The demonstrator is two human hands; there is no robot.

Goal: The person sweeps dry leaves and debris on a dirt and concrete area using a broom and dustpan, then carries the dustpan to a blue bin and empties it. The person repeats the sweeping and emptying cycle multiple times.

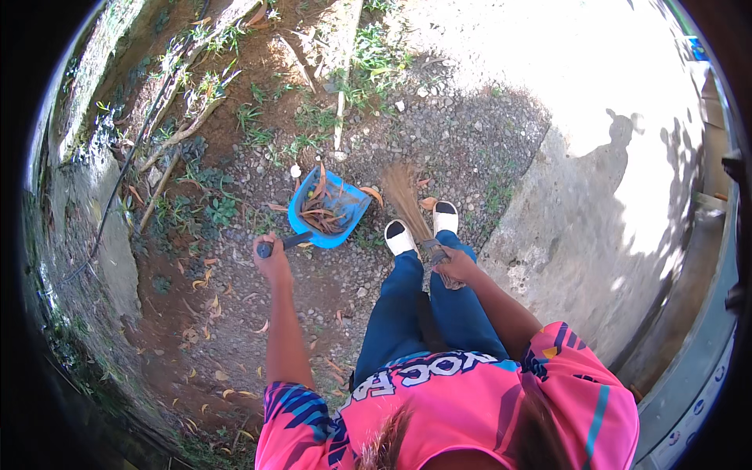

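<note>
My left hand (272, 257) is closed around the dark handle of a blue plastic dustpan (351, 225). Dry brown leaves (320, 216) lie in the pan. My right hand (455, 265) grips the bound end of a stick broom (411, 205), whose slightly blurred bristles spread over the gravel just right of the dustpan. One curled orange leaf (372, 194) touches or lies close by the pan's right edge, and another leaf (428, 203) is between the bristles and my right slipper.
Gravelly ground (470, 135) borders a concrete slab (529, 235) on the right. Exposed roots (188, 132), a black hose (126, 170) and weeds (220, 210) run along the left. A pale stick (341, 111) lies ahead. Fallen leaves (202, 279) are scattered at lower left.
</note>
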